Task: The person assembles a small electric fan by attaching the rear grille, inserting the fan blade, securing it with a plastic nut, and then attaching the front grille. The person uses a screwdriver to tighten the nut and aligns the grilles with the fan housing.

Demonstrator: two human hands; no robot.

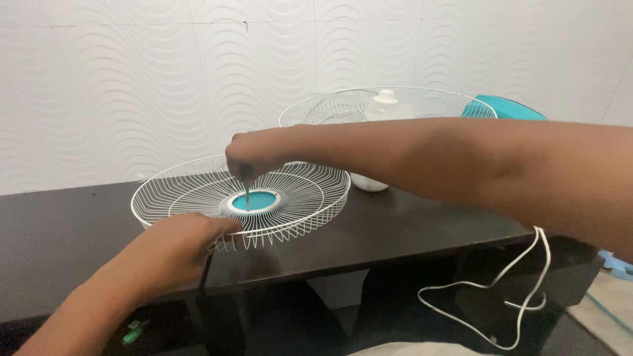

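My left hand clamps the near rim of the white wire fan guard lying dished-up on the dark tabletop, steadying it, while my right hand, fisted round a thin screwdriver, presses its tip straight down into the guard's teal centre disc.

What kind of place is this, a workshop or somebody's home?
Probably a home room or small repair corner, not a factory. A dark table stands against a white wave-patterned wall, with white wire fan guards on it, and a white power cord hangs off its edge.
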